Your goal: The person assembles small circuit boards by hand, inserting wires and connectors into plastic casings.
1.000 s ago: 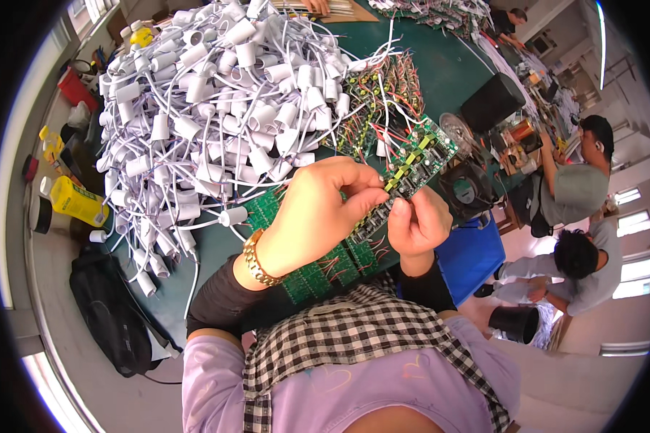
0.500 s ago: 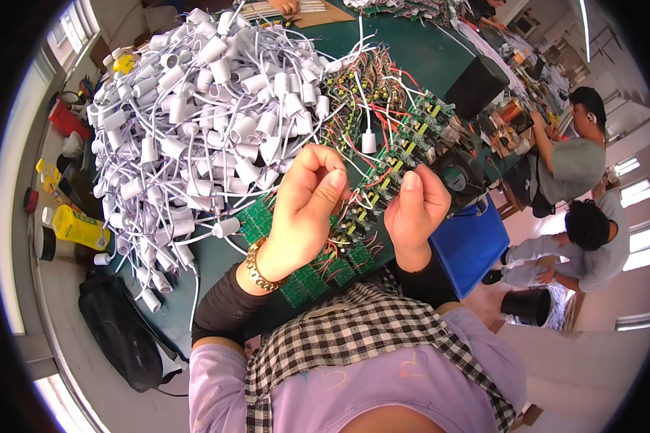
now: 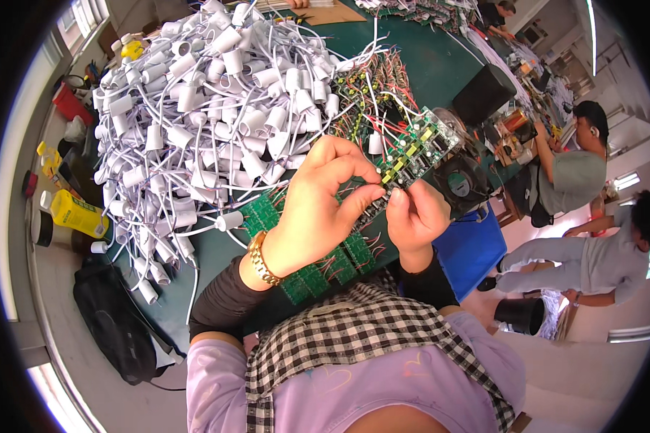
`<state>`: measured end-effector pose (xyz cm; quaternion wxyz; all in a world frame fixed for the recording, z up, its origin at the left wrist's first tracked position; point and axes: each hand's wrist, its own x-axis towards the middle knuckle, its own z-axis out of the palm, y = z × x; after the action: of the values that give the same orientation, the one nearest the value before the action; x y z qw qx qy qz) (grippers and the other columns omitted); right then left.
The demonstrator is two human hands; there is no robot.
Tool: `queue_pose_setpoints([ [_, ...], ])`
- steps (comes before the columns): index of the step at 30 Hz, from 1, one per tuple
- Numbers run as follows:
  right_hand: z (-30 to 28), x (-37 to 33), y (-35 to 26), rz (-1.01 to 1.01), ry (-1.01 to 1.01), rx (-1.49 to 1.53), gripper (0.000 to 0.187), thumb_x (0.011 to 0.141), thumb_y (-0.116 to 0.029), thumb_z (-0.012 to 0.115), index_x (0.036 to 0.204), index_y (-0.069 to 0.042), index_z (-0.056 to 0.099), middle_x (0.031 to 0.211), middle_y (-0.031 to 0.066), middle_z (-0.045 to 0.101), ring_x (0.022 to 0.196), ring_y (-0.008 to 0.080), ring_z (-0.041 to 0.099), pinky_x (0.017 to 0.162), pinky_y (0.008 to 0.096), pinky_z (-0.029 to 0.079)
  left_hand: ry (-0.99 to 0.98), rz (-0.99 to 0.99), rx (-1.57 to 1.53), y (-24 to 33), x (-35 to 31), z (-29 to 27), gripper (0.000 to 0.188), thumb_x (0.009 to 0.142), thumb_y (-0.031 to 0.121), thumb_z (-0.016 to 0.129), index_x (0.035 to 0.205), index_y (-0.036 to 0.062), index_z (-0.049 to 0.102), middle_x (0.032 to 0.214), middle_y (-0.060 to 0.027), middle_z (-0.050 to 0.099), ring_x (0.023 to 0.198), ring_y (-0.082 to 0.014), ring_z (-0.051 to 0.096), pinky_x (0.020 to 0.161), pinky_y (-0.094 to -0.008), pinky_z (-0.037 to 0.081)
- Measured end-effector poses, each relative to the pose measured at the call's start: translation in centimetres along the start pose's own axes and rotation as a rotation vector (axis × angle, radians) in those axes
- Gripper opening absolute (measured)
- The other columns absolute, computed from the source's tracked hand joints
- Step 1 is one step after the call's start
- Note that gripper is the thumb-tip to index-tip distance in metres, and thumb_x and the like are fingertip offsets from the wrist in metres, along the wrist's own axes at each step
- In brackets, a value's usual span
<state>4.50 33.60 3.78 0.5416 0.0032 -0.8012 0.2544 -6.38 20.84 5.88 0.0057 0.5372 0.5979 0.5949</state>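
My left hand (image 3: 323,198), with a gold watch on its wrist, has thumb and index fingertip brought together at the near end of a strip of green circuit boards (image 3: 427,141) carrying yellow and black parts. Close beside it my right hand (image 3: 419,216) is curled, thumb against the fingers, at the same end of the strip. Whatever small piece lies in either pinch is hidden by the fingers. Flat green circuit boards (image 3: 307,283) with thin red wires lie below my hands. A white lamp-holder-like cylinder (image 3: 375,143) rests just beyond my left fingers.
A large heap of white corded cylinders (image 3: 217,108) covers the table's left side. Wired boards (image 3: 368,90) lie behind the strip. A black fan (image 3: 461,180), a black box (image 3: 484,94) and a blue bin (image 3: 473,249) stand right. Two people are at right; another works farther back.
My hands have come together at the strip's near end, the left moving right. The strip has shifted and shows more of its face. A person at right has risen from a crouch.
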Motion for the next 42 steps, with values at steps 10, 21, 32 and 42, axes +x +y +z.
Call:
queue_pose_setpoints([
  [10, 1.4, -0.6, -0.5, 0.482, 0.254, 0.858, 0.033, 0.089, -0.014, 0.055, 0.107, 0.013, 0.056, 0.085, 0.0109, 0.063, 0.055, 0.007, 0.053, 0.043, 0.0185, 0.042, 0.092, -0.3, -0.828, -0.4, -1.0, 1.1, 0.007, 0.094, 0.012, 0.046, 0.093, 0.0065, 0.042, 0.093, -0.0055, 0.05, 0.082, -0.0103, 0.048, 0.073, -0.023, 0.043],
  [21, 0.9, -0.6, 0.3, 0.386, 0.305, 0.77, 0.023, 0.087, -0.007, 0.053, 0.098, 0.013, 0.055, 0.098, 0.0137, 0.06, 0.087, 0.0158, 0.057, 0.082, 0.0297, 0.045, -0.069, -0.174, 0.11, 2.0, -0.3, -0.1, 0.056, 0.066, 0.016, 0.078, 0.105, 0.0031, 0.04, 0.082, -0.0052, 0.054, 0.06, -0.0115, 0.057, 0.049, -0.0238, 0.043],
  [32, 0.8, -0.2, -1.2, 0.323, -0.046, 0.791, 0.032, 0.088, -0.01, 0.054, 0.113, 0.011, 0.051, 0.101, 0.0107, 0.061, 0.088, 0.01, 0.054, 0.077, 0.0241, 0.043, 0.134, 0.243, 0.027, 0.8, -0.6, 1.2, 0.014, 0.077, -0.001, 0.064, 0.085, 0.0032, 0.054, 0.075, -0.0083, 0.056, 0.058, -0.0233, 0.054, 0.049, -0.0309, 0.043],
  [42, -0.1, 0.2, -2.3, 0.574, -0.044, 0.987, 0.03, 0.087, -0.014, 0.058, 0.108, 0.008, 0.058, 0.098, 0.01, 0.064, 0.085, 0.0105, 0.058, 0.075, 0.0241, 0.046, -0.014, -0.044, -0.283, 0.9, -0.7, 0.6, 0.023, 0.082, -0.005, 0.06, 0.102, 0.0022, 0.05, 0.073, -0.0047, 0.057, 0.06, -0.0087, 0.054, 0.054, -0.0225, 0.044],
])
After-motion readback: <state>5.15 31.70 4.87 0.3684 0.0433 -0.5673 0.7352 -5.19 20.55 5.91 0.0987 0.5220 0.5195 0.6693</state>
